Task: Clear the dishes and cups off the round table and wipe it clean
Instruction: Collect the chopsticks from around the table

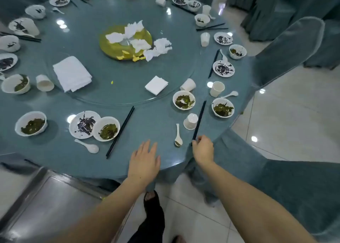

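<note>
Head view, right hand point(203, 150) fingers pinching chopsticks point(199, 119), near end hidden

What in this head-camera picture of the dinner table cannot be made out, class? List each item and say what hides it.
- Far side of the round table: cut off by the top edge.
- Chopsticks: near tips covered by the right hand.
- Inverted cup: its contents, if any, are hidden.
- Metal cart: cut off by the left and bottom edges.
- Left hand: contact with the table unclear.

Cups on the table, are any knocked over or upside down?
Yes. One paper cup lies on its side by the turntable edge, another is tipped over at left, and one stands upside down beside the black chopsticks.
</note>
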